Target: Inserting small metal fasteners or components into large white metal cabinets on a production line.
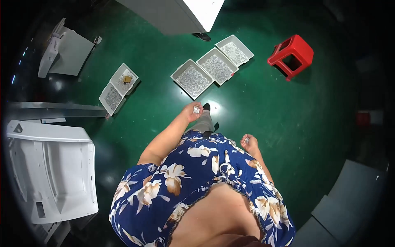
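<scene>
My left hand (190, 112) is closed around a small handful of shiny silver pieces (196, 109); they look like small metal parts, too small to name exactly. It hangs at waist height, nearest in the picture to a grey-white bin (188, 61) on the floor ahead. Held lower at my right side, my right hand (251, 145) has curled fingers with a few similar silver pieces (247, 140) showing in them. Two more bins, a middle one (237, 72) and a far one (252, 55), stand in a diagonal row, each holding many small silvery pieces.
A red plastic stool (302, 51) stands ahead right. Two bins (100, 99) sit ahead left, one with a yellow-brown object (127, 79) inside. White cabinets (177, 16) rise ahead, a large white moulded housing (68, 136) lies at left. The floor (288, 111) is green.
</scene>
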Tool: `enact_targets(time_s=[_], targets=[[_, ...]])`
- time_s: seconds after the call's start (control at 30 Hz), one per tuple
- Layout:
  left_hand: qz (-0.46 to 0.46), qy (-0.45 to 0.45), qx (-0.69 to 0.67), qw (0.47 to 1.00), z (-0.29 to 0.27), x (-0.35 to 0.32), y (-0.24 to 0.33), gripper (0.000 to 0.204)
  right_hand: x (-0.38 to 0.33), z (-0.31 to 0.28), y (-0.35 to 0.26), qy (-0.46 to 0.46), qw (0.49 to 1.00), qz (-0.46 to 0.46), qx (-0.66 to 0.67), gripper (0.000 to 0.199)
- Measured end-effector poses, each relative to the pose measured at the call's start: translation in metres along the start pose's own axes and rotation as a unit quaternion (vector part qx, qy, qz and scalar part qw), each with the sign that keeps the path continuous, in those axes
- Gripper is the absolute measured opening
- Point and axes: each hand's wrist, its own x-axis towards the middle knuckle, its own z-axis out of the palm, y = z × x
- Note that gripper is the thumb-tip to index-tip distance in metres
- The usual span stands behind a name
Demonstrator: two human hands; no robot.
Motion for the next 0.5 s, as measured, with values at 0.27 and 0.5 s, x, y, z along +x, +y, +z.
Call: enact_targets(time_s=[0.27,0.5], targets=[[0.058,0.156,0.299,0.94,0.141,0.109,0.089,0.066,0.024,0.066,-0.092,0.007,0.993,-0.082,-0.079,0.016],[0.179,0.078,0.747,0.635,0.053,0.156,0.114,0.025,0.047,0.156,-0.192,-0.026,0.976,-0.115,-0.183,0.017]])
